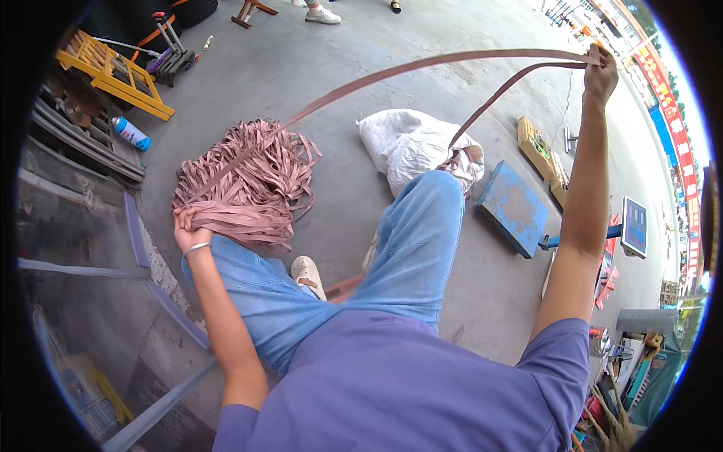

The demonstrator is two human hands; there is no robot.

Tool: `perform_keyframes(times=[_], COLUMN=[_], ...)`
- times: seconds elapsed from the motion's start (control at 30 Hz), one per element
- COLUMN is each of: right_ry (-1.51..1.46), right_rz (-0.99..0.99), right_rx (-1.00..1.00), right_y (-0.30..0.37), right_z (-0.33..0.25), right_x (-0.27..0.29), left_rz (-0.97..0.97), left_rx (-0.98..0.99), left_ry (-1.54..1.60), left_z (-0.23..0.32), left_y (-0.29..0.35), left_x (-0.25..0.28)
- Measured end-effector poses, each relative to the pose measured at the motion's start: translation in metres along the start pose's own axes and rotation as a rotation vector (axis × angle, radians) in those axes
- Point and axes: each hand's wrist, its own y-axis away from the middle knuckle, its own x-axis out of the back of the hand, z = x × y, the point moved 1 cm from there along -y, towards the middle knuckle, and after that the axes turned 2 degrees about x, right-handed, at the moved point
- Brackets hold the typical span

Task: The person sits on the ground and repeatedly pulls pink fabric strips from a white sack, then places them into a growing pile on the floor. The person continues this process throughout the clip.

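My left hand (186, 224) is closed around a bundle of flat pinkish-brown strap (241, 222), just above my left knee. Behind that bundle, a big loose heap of the same strap (245, 162) lies on the floor. Stretched out far to the right, my right hand (601, 69) pinches the strap between its fingers. From there one length (422, 64) arcs back leftward to the heap. Another length (501, 92) drops to the mouth of a white woven sack (407, 143), which sits beyond my right knee with strap showing at its opening.
A blue platform scale (514, 207) with a display (634, 227) stands to the right, near a wooden crate (536, 151). At left are a yellow folding frame (113, 71), a spray can (131, 133) and a glass door (83, 226). Another person's shoe (323, 15) shows at the far edge.
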Motion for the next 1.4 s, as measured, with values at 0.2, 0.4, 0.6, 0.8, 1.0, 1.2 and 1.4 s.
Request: perform_keyframes(times=[0.2,0.4,0.6,0.8,1.0,1.2,1.4], right_ry=[0.237,0.363,-0.210,-0.975,-0.886,0.066,0.517], right_rz=[-0.500,-1.355,-1.960,-1.952,-1.402,-1.192,-1.096], right_rx=[-0.563,0.173,0.415,0.161,0.091,0.252,-0.338], right_y=[0.100,0.223,0.302,0.356,0.358,0.320,0.324], right_z=[0.149,-0.033,-0.147,-0.255,-0.249,-0.055,0.154], right_x=[-0.007,-0.050,-0.044,-0.067,-0.131,-0.109,-0.011], left_rz=[-0.016,-0.344,-0.554,-0.279,-0.498,-0.536,-0.518], left_rx=[-0.104,0.284,0.448,0.408,0.680,0.468,0.237], left_ry=[-0.131,-0.307,-0.388,-0.681,-0.818,-0.231,-0.060], left_z=[0.046,-0.001,-0.028,-0.080,-0.126,-0.084,-0.037], left_y=[-0.019,0.009,0.031,0.037,0.059,0.053,0.035], left_x=[0.001,-0.053,-0.091,-0.064,-0.047,-0.065,-0.079])
